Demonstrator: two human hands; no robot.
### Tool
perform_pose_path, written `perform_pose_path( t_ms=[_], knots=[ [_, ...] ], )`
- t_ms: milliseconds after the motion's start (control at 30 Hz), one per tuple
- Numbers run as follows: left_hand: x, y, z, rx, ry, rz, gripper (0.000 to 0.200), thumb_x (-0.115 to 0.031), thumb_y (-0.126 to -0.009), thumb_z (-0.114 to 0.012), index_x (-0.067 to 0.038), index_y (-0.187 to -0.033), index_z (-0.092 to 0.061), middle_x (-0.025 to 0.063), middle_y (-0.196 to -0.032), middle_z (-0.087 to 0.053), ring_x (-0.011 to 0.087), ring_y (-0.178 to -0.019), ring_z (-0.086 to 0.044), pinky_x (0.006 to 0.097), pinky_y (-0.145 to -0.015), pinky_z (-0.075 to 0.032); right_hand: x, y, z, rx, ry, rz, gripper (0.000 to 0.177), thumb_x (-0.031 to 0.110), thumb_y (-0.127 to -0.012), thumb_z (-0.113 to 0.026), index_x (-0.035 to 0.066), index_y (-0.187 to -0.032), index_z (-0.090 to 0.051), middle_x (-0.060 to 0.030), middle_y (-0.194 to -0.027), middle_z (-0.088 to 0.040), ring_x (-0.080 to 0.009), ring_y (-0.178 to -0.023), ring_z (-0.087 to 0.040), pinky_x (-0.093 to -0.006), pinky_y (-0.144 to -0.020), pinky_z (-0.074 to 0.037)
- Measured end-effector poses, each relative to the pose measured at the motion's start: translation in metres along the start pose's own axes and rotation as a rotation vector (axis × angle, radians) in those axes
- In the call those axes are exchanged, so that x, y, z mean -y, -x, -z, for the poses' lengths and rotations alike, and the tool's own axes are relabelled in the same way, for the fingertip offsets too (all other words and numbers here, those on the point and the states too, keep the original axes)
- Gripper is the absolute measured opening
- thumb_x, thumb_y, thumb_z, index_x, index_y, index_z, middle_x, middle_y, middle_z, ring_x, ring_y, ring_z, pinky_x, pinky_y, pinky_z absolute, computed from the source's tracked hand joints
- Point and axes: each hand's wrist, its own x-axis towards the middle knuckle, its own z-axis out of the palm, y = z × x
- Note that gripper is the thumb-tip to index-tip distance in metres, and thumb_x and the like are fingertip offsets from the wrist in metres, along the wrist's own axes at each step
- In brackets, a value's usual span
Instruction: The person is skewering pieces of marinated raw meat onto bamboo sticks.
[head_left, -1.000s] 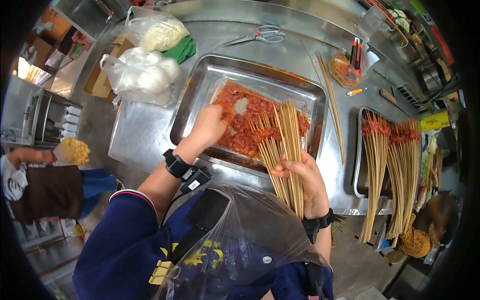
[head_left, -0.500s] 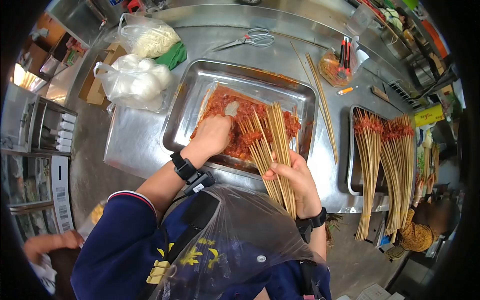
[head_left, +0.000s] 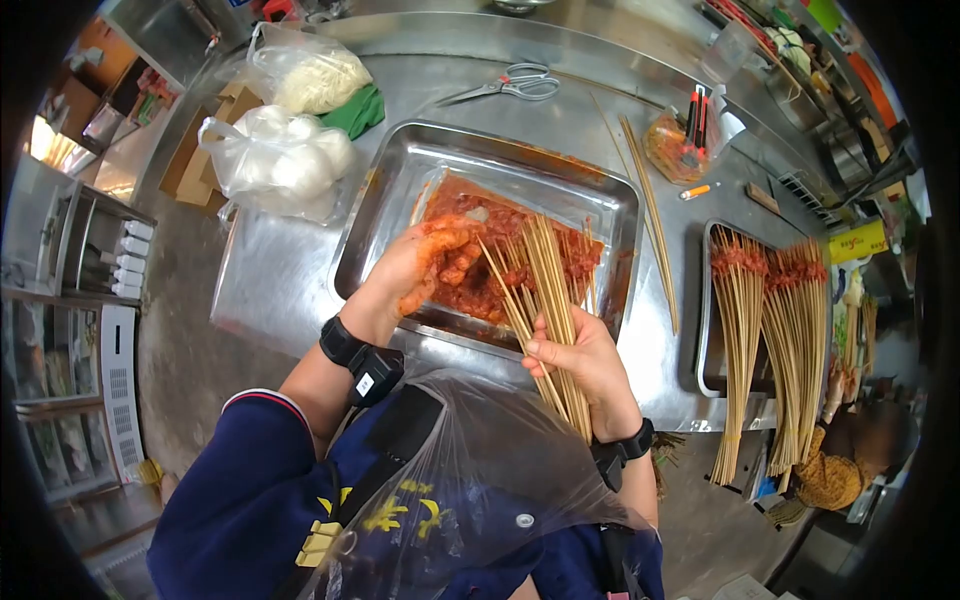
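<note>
Tray [head_left: 375,215]: skewers [head_left: 550,290] hide some meat [head_left: 480,303] | left hand [head_left: 425,262] half-curled above, hold unclear | right hand [head_left: 592,365] wraps skewers | scissors [head_left: 515,84] beyond, bag [head_left: 285,162] leftward

The red-smeared fingers of the left grip [head_left: 415,256] cover part of the meat [head_left: 478,298], and whether they pinch a piece cannot be told. The right grip [head_left: 588,365] hides a middle stretch of the skewers [head_left: 548,265]. Through its cloudy plastic, the bag [head_left: 280,155] leaves its white contents indistinct. The yellow packet's [head_left: 858,241] lettering is too small to read, and the top edge cuts off a metal bowl [head_left: 520,6].
</note>
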Motion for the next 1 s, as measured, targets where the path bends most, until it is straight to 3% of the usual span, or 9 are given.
perform_pose_path(
  t_ms=[300,700,1000],
  knots=[
    [0.0,0.002,-0.01,-0.018,-0.041,-0.123,0.02,-0.015,-0.088,-0.052,0.0,-0.1,-0.057,0.0052,-0.083,-0.06,0.011,-0.07,-0.057,0.0221,-0.055,-0.045,-0.002,-0.001,0.002,0.011,0.007,0.01,0.021,-0.001,-0.076,-0.064,0.002,-0.091,-0.05,-0.0044,-0.075,-0.056,-0.0133,-0.064,-0.061,-0.023,-0.054,-0.05],
    [0.006,0.0,-0.009,-0.02,-0.109,-0.121,0.015,-0.013,-0.086,-0.057,0.0,-0.094,-0.059,0.0057,-0.082,-0.061,0.0107,-0.066,-0.057,0.0218,-0.055,-0.045,-0.003,-0.002,0.001,0.013,-0.02,0.008,0.022,-0.001,-0.075,-0.064,0.001,-0.092,-0.05,-0.005,-0.073,-0.056,-0.0146,-0.061,-0.061,-0.0234,-0.051,-0.049],
    [0.008,0.005,-0.013,-0.122,-0.03,-0.1,0.02,-0.013,-0.085,-0.057,0.002,-0.098,-0.058,0.0064,-0.084,-0.06,0.0101,-0.066,-0.054,0.0211,-0.054,-0.043,-0.002,0.0,0.002,0.048,0.011,0.008,0.022,0.003,-0.078,-0.063,0.001,-0.095,-0.049,-0.0036,-0.076,-0.053,-0.0133,-0.064,-0.06,-0.0225,-0.055,-0.05]
  ],
)
